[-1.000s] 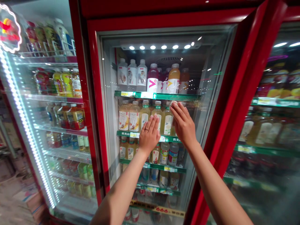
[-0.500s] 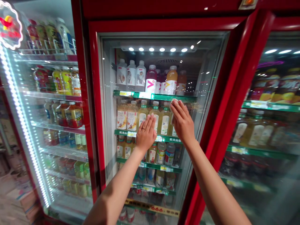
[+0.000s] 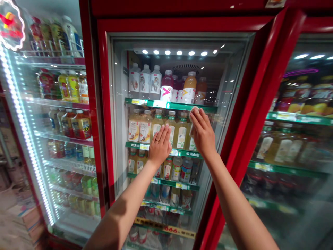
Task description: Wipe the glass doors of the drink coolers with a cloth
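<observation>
My left hand (image 3: pixel 160 144) lies flat against the glass door (image 3: pixel 231 104) of a red drinks fridge, fingers stretched out and a ring on one. Nothing is in it. Higher up and to the right, my right hand (image 3: pixel 204 133) presses a white cloth (image 3: pixel 191 116) to the same glass. Only the edge of the cloth shows past the fingers; it could be a tissue. Behind the glass, bottles of pale yellow tea (image 3: pixel 181 133) stand on a green-edged shelf (image 3: pixel 135 145), partly hidden by both hands.
A red door frame (image 3: pixel 102 86) surrounds the glass. On the left stands a lit fridge (image 3: pixel 58 135) with several shelves of drinks. Another red-framed fridge (image 3: pixel 288 173) is on the right. Cardboard boxes (image 3: pixel 28 217) sit on the floor at lower left.
My left hand has shifted slightly left and up in the view. The right hand stays at nearly the same spot on the glass, the cloth still under it. The view has tilted a little.
</observation>
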